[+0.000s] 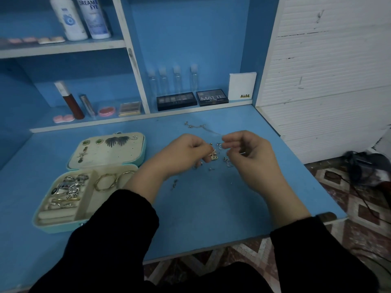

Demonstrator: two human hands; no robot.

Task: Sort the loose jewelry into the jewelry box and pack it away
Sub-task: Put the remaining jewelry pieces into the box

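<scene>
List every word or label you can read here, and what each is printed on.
"DREAM EYE": white bottle, top shelf.
"MATTE": black palette at the back of the desk; the line beneath is too small to read.
"NUDE": white box beside it.
The other white bottle and second black palette: print too blurred to read.

Open turquoise jewelry box (pixel 50 228) lies on blue laminate desk (pixel 211 208), left of scattered metal jewelry pieces (pixel 213 155). Two black rectangular eyeshadow palettes (pixel 176 101) sit behind.
</scene>
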